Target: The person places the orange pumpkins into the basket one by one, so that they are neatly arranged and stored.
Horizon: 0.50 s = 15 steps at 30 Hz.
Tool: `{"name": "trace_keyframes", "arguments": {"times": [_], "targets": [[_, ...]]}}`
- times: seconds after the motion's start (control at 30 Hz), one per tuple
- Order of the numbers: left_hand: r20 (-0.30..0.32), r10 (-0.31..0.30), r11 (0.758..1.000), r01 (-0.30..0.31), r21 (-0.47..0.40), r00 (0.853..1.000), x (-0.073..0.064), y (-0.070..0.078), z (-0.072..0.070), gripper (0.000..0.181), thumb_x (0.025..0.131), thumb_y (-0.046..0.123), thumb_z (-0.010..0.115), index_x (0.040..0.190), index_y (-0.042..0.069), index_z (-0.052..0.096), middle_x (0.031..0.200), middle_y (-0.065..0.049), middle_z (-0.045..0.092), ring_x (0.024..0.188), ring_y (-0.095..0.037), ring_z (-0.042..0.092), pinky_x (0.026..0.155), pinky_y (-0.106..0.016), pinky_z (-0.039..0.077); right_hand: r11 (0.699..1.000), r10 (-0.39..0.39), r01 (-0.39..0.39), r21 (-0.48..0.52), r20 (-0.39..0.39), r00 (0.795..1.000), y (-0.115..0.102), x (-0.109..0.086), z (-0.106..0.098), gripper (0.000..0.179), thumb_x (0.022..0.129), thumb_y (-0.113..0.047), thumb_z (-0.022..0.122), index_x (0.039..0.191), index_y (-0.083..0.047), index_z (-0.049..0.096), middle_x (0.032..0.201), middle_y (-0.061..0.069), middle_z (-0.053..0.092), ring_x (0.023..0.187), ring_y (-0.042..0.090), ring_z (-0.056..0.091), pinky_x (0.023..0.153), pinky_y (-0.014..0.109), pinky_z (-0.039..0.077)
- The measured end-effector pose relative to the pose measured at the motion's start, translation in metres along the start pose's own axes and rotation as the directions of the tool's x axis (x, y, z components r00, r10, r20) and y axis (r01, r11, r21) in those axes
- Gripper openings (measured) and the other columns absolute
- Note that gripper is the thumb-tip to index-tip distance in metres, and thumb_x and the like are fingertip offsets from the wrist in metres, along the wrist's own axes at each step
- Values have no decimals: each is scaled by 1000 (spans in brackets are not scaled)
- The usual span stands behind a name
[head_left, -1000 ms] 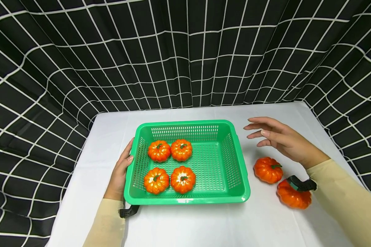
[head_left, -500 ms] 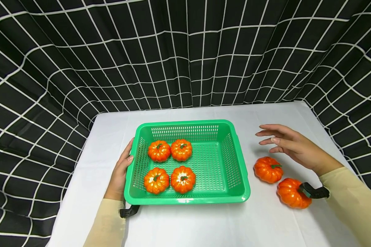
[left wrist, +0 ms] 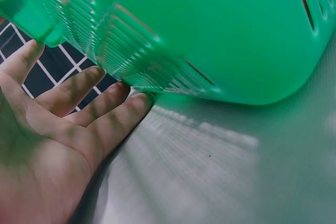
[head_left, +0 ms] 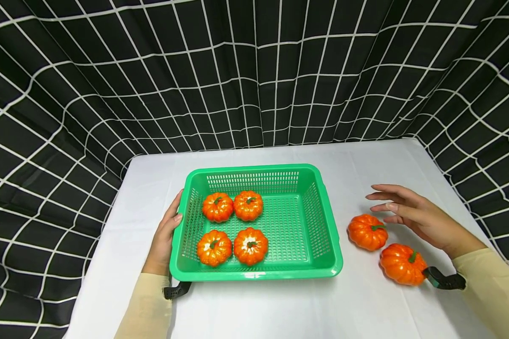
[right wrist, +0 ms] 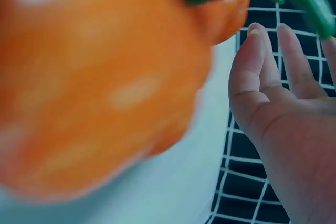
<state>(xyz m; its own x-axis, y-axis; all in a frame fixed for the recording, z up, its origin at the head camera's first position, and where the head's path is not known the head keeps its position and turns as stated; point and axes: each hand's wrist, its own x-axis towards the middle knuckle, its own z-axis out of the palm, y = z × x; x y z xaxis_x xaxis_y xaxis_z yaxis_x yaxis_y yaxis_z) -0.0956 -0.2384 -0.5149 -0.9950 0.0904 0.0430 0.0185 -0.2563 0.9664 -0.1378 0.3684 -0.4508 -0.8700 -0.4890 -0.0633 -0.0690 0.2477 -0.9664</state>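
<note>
My left hand point(head_left: 166, 235) rests against the left side of a green plastic basket point(head_left: 322, 226). In the left wrist view its fingers point(left wrist: 113, 121) are fairly straight, fingertips at the slotted outer wall, and the thumb is up by the rim. Inside the basket sit several small orange pumpkins with green stems, one of them a front pumpkin point(head_left: 251, 247). Two more pumpkins lie on the cloth to the right: a nearer pumpkin point(head_left: 403, 264) and a farther pumpkin point(head_left: 367, 233). My right hand point(head_left: 426, 219), holding nothing, hovers just beyond them with loosely bent fingers.
A white cloth point(head_left: 280, 308) covers the table. Black curtains point(head_left: 254, 84) with a white grid stand along the back and both sides. The pumpkins in the basket occupy its left half; its bare mesh floor point(head_left: 286, 230) shows on the right.
My right hand has drawn back to the right and toward me, away from the basket, uncovering the nearer loose pumpkin. The left hand, basket and pumpkins stay put.
</note>
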Motion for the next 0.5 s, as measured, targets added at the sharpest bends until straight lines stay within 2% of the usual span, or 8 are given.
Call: {"name": "trace_keyframes", "arguments": {"times": [0.23, 0.5], "targets": [[6, 4, 1000, -3, -17, 1000, 0, -2, 0, 61, 114, 16, 35, 174, 29, 32, 175, -1, 33, 139, -25, 55, 108, -37, 53, 996, 90, -90, -18, -6, 996, 15, -18, -2, 54, 116, -11, 43, 169, -25, 40, 154, -3, 57, 128, 18, 66, 95, 39, 59], [-4, 2, 1000, -2, -14, 1000, -1, 2, 1, 62, 114, 16, 35, 174, 29, 33, 174, -2, 35, 138, -25, 57, 107, -37, 54, 994, 111, -111, -6, -17, 994, 24, -35, -1, 54, 116, -10, 42, 169, -22, 38, 153, -2, 58, 127, 16, 66, 95, 37, 60]]}}
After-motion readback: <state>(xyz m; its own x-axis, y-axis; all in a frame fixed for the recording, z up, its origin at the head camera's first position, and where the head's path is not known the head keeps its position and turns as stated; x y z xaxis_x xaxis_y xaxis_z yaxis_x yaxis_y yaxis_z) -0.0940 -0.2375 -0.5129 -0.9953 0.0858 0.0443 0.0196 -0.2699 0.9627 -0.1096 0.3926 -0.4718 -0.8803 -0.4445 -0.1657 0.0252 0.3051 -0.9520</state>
